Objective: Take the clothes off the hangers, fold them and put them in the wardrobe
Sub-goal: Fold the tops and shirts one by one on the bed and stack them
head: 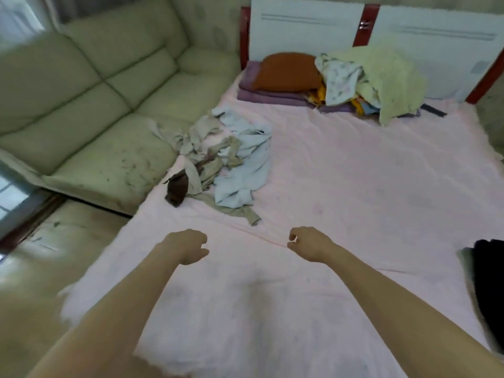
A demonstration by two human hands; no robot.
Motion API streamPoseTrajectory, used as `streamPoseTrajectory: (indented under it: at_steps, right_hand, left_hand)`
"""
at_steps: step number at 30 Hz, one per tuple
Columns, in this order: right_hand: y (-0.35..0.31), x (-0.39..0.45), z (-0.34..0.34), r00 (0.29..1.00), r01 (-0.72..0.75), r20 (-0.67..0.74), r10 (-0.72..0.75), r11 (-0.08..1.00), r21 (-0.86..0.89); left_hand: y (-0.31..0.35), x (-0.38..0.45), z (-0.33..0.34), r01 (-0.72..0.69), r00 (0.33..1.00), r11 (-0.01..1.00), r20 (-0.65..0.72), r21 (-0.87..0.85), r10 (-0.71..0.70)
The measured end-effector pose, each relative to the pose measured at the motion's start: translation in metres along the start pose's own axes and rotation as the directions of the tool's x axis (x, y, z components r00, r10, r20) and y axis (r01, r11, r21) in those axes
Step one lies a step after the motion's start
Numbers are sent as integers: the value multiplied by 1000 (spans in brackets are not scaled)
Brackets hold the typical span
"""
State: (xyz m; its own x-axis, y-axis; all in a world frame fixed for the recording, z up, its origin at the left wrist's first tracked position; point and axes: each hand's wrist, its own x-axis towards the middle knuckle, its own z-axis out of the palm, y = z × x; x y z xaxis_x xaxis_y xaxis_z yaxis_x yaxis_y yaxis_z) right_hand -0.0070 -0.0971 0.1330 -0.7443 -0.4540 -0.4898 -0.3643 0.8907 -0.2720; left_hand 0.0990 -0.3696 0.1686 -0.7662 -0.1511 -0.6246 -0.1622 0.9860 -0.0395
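Far left there's a pale green sofa (pixel 90 110) running along the side of the bed, pretty scuffed on the near cushion. Right next to it starts the pink sheet (pixel 354 173) that covers the whole bed. On the left part of the sheet, close to the sofa edge, sits the pile of clothes (pixel 226 162): beige and light blue stuff all tangled, with a dark brown piece (pixel 177 189) at its near-left corner. No hangers that I can make out in the heap. Nearer, both bare arms reach out over the sheet. The left hand (pixel 188 246) has its fingers loosely curled with nothing in it, hovering near the pile but not touching it. The right hand (pixel 308 244) is just across from it, fingers curled in too, and it looks empty; can't tell if it's pinching the sheet crease beside it. Far end has an orange pillow (pixel 286 70) on folded purple bedding, then a yellow-green blanket heap (pixel 381 75) against the white headboard (pixel 308 28). Something black (pixel 488 274) pokes in at the near right edge.
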Motion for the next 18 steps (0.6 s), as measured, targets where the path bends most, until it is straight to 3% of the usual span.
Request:
streamPoseTrajectory:
  at_steps: [10,18]
  right_hand:
    - [-114,99,-25,990,136,-41,-138,990,-34]
    - [-185,213,6,992,119,-22,-121,992,-51]
  left_hand:
    - [-121,-9,-14,205,966,960,-117,-190,-229]
    - [-211,88,-1,164,960,965,-191,-207,-204]
